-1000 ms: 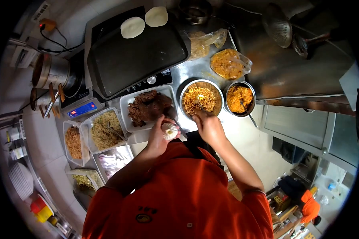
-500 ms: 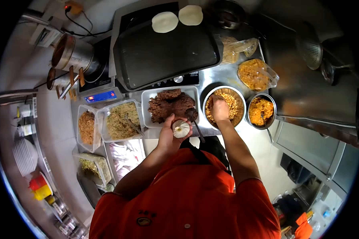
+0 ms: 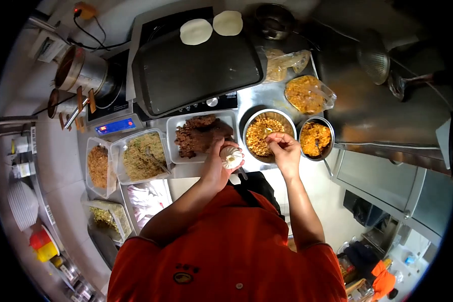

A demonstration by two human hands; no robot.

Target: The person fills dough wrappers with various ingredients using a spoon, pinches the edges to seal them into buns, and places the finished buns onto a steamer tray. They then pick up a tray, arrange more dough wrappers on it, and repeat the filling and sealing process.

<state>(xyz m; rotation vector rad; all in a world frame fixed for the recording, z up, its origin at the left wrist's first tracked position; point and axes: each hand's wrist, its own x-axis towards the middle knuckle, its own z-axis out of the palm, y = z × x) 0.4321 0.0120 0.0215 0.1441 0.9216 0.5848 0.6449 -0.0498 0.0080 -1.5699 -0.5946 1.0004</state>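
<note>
My left hand [image 3: 216, 163] is closed around a small white pleated bun [image 3: 231, 157], its gathered top facing up with a yellowish bit at the centre. Over the near right rim of a metal bowl [image 3: 289, 121] is my right hand [image 3: 287, 156], thumb and fingers pinched together. Whatever they hold, if anything, is too small to make out. Golden, diced pieces [image 3: 259, 132] fill the bowl. Just beyond the bun lies a white tray [image 3: 173, 126] of dark brown minced filling [image 3: 199, 133], whose spoon is mostly hidden behind my left hand.
To the right stands a pot of orange filling [image 3: 315, 138] with a spoon. Tubs of greenish filling [image 3: 143, 156] and reddish filling [image 3: 101, 166] sit left. Behind are a black griddle [image 3: 196, 70] with two flat dough rounds [image 3: 196, 31], a bagged orange filling [image 3: 307, 94] and a blue-panelled scale [image 3: 116, 126].
My right hand has drawn up out of the golden pieces to the bowl's near right rim, fingers now pinched. My left hand still holds the bun. The whole view has shifted slightly.
</note>
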